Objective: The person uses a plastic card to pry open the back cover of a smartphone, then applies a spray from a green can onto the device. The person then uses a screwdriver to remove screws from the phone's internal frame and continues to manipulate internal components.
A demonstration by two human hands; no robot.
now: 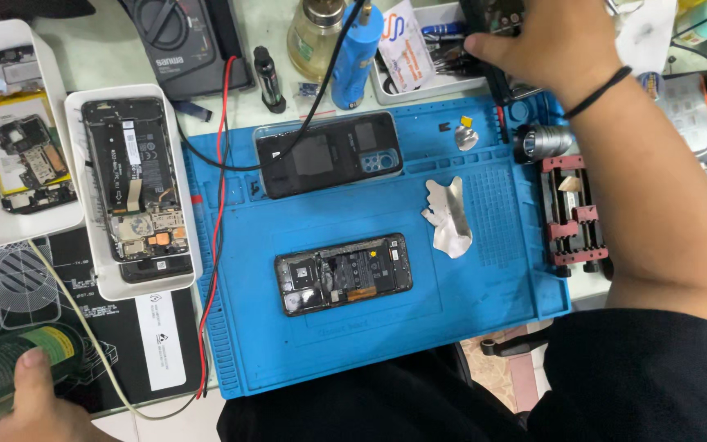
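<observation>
a blue silicone work mat (pixel 468 327) covers the middle of the bench. on it lies an opened phone (pixel 344 273) with its circuitry showing, and above that a dark phone back cover (pixel 329 154) crossed by a black cable. a crumpled piece of silvery foil (pixel 447 216) sits to the right of them, near a red and black clamp jig (pixel 574 214) at the mat's edge. to the left, two white trays (pixel 75 139) each carry a dismantled phone (one with a yellow-framed battery). a multimeter (pixel 183 41), a glass bottle (pixel 314 39) and a blue canister (pixel 357 57) stand along the back.
</observation>
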